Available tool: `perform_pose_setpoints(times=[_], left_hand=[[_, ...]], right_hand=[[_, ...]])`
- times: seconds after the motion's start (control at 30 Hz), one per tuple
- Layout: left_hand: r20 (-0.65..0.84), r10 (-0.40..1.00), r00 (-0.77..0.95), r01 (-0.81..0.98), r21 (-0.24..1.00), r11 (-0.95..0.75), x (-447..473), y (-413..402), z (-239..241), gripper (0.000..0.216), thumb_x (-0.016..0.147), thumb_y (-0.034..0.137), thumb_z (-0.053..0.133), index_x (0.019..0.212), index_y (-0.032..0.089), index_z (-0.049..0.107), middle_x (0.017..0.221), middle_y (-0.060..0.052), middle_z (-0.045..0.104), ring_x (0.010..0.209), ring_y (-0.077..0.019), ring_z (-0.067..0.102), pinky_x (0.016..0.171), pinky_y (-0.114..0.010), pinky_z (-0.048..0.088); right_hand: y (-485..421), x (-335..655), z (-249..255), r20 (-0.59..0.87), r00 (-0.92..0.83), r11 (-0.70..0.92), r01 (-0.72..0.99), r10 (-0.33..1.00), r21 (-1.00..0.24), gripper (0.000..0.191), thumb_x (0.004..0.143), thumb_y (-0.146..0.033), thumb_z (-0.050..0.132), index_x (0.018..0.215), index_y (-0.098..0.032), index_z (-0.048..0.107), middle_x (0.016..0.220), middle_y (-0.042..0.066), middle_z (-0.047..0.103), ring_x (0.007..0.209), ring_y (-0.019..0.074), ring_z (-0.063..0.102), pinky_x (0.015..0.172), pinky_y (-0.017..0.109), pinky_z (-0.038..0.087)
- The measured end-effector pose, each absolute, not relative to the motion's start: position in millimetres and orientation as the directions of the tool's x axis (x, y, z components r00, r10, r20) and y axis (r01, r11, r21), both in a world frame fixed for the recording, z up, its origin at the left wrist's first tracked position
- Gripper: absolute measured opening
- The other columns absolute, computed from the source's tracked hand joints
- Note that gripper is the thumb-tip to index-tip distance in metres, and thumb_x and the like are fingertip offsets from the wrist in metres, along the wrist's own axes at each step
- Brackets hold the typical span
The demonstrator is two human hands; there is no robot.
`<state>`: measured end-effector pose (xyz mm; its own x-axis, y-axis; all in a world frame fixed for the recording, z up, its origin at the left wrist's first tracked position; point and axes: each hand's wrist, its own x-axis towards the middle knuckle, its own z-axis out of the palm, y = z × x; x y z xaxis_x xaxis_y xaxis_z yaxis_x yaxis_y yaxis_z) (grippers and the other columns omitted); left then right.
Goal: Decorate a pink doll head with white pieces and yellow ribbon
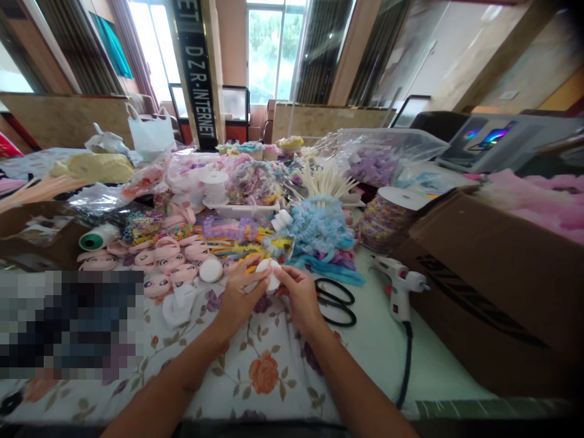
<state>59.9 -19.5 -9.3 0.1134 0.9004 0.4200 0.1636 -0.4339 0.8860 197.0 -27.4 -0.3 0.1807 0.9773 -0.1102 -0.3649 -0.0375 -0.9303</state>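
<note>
My left hand (pixel 239 298) and my right hand (pixel 301 298) meet over the floral tablecloth (pixel 255 371), both pinching one small white round piece (pixel 270 272) between their fingertips. Just left of it another white round piece (pixel 210 271) lies on the cloth. Several pink doll faces (pixel 168 258) lie in a cluster to the left. Black scissors (pixel 337 302) rest right beside my right hand. A white glue gun (pixel 401 289) stands further right, its black cord running toward me.
A big cardboard box (pixel 497 274) with pink fluff fills the right side. Blue lace (pixel 319 234), ribbon spools (pixel 387 222), a green thread spool (pixel 98 238), plastic bags and trims crowd the back of the table. A blurred patch covers the lower left.
</note>
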Motion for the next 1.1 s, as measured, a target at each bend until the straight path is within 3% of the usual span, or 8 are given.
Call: perform_pose_setpoints(times=[0.57,1.1], left_hand=[[0.435,0.897,0.077,0.151,0.885,-0.441,59.9,-18.9,-9.9,0.02,0.079,0.027,0.062,0.096,0.028,0.073,0.122,-0.005,0.057,0.122,-0.0234,0.045,0.104,-0.04,0.035],[0.403,0.909,0.107,0.087,0.907,-0.413,58.9,-16.9,-11.1,0.02,0.079,0.028,0.063,0.096,0.028,0.073,0.127,-0.006,0.054,0.12,-0.0241,0.047,0.103,-0.04,0.036]], right_hand=[[-29.8,194.6,2.4,-0.094,0.204,-0.01,-0.38,0.974,-0.925,0.028,0.059,-0.037,0.079,0.076,-0.015,0.072,0.062,-0.001,0.063,0.047,0.0076,0.049,0.04,0.018,0.042],[-31.7,195.0,4.8,-0.078,0.208,0.0,-0.349,0.975,-0.937,0.029,0.061,-0.037,0.078,0.077,-0.014,0.072,0.062,0.0,0.064,0.048,0.0083,0.049,0.04,0.018,0.04]])
